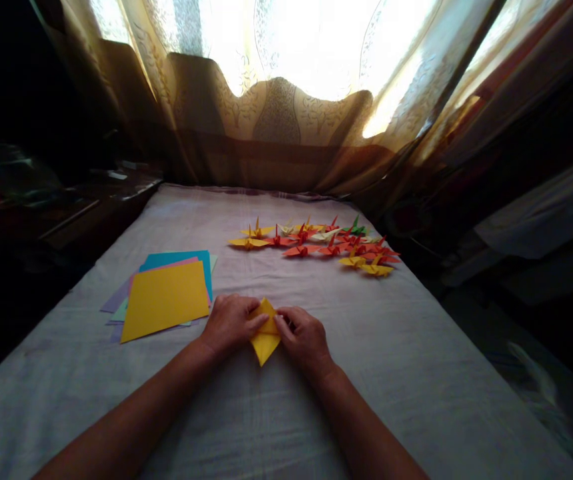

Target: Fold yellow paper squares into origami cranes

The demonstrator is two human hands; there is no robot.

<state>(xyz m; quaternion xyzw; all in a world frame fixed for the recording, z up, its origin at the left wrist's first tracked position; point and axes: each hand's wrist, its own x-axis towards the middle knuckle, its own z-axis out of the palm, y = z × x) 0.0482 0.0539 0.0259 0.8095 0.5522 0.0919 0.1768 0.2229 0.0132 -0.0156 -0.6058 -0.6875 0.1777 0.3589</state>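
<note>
Between my hands, a small piece of folded yellow origami paper (265, 343) lies on the cloth in a diamond shape, with a crease running across its middle. My left hand (231, 321) has its thumb and fingers closed on the paper's left side. On the opposite side, my right hand (309, 339) pinches the right edge between thumb and fingers. Left of my left hand is a fanned stack of square paper sheets (166, 299), a yellow one on top, with blue, pink, purple and pale green showing beneath.
Several folded paper cranes (302, 251) in red, yellow, white and green stand in a group at the back right. A pale cloth (381, 373) covers the table. Patterned curtains (276, 120) hang behind it. Dark clutter (66, 200) lies beyond the left edge.
</note>
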